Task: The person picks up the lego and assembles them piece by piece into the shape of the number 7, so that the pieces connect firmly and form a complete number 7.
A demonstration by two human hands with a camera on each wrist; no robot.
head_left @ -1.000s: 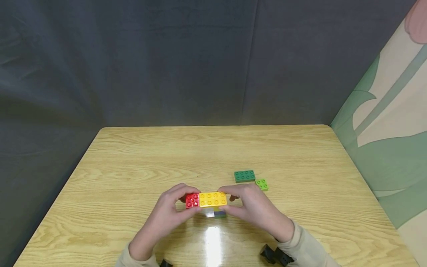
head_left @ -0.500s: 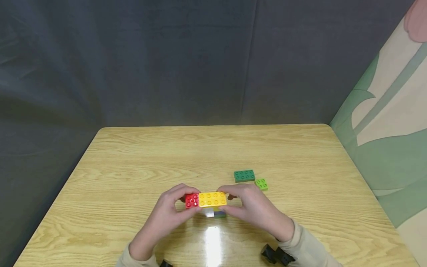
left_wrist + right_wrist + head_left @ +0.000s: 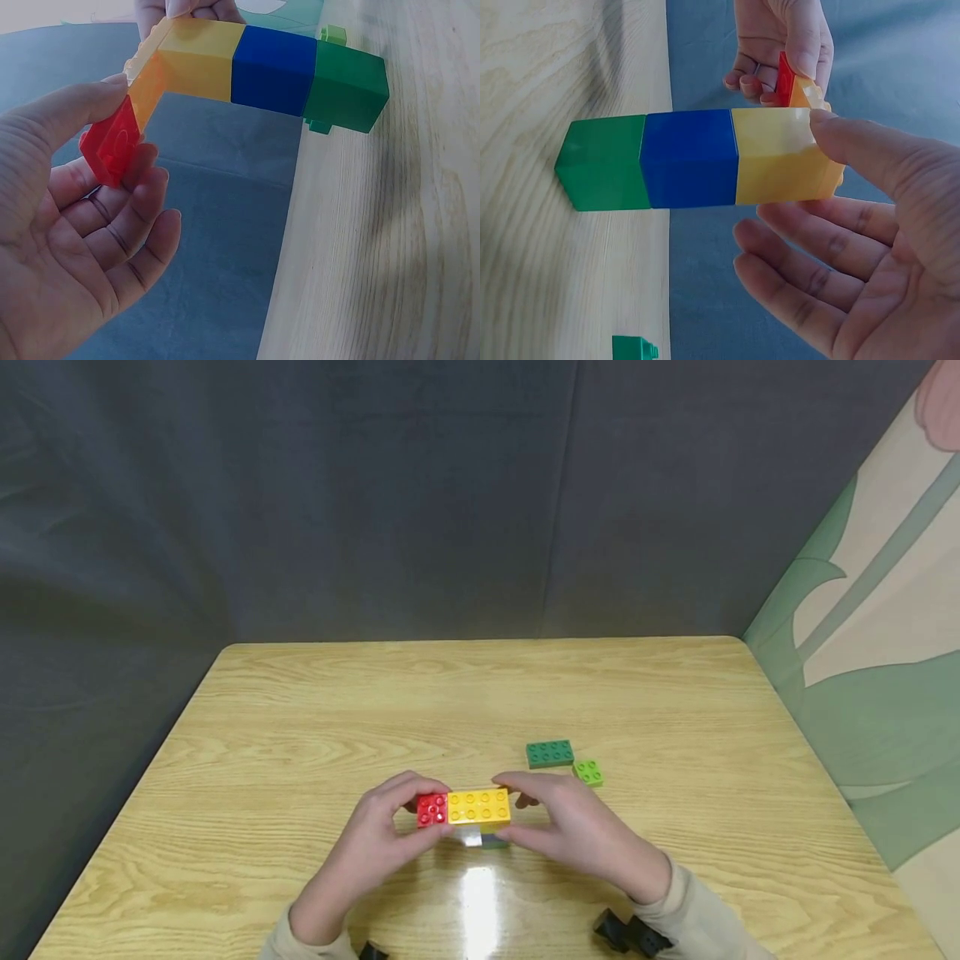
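A stack of toy bricks stands between the hands. In the left wrist view, a green brick point(image 3: 351, 86) is lowest, then a blue brick point(image 3: 274, 69) and a yellow brick point(image 3: 201, 56). Across the top lies a long yellow brick point(image 3: 478, 807), reaching leftward past the column. A red brick point(image 3: 432, 810) is at its left end, its hollow underside facing the left wrist camera. My left hand point(image 3: 378, 835) pinches the red brick between thumb and fingers. My right hand point(image 3: 573, 827) has its thumb and index finger on either side of the yellow top, other fingers spread loosely.
Beyond the right hand, a dark green brick point(image 3: 550, 754) and a small light green brick point(image 3: 588, 773) lie close together on the wooden table point(image 3: 300, 718). Black devices point(image 3: 630, 933) sit at the wrists. A dark curtain point(image 3: 390, 502) hangs behind the table.
My right hand has shifted slightly to the right, its fingertips nearer the end of the yellow brick. The left hand and the stack stay where they were.
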